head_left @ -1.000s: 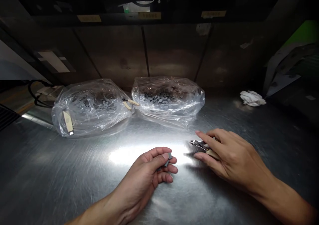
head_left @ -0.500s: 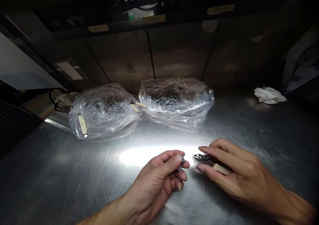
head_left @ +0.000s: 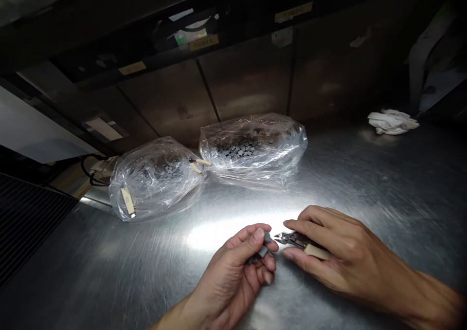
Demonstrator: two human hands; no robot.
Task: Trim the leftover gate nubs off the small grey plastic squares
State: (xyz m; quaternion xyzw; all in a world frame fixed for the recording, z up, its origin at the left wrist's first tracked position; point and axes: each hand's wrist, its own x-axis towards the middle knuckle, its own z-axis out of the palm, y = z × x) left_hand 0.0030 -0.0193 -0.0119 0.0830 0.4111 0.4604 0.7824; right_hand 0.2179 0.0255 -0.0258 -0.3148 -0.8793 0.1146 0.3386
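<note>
My left hand (head_left: 233, 271) pinches a small grey moulded piece (head_left: 263, 246) between thumb and fingers. My right hand (head_left: 346, 257) grips a pair of side cutters (head_left: 297, 240) with cream handles, their steel jaws pointing left, a little apart from the grey piece. Farther back on the steel table (head_left: 146, 266) lie two clear plastic bags (head_left: 155, 179) (head_left: 253, 147), both full of small dark grey pieces. A second pair of cream-handled cutters (head_left: 197, 165) rests where the bags meet, out of reach of either hand's fingers.
A crumpled white cloth (head_left: 393, 122) lies at the table's back right. Behind the table stands a dark metal panel (head_left: 248, 82) with labels above it. A black cable (head_left: 91, 172) and a slatted dark grille (head_left: 29, 223) sit at the left.
Both hands have drawn closer together, bringing the cutter jaws nearer the grey piece. The whole view has tilted and shifted with my head, and the bags appear lower and rotated.
</note>
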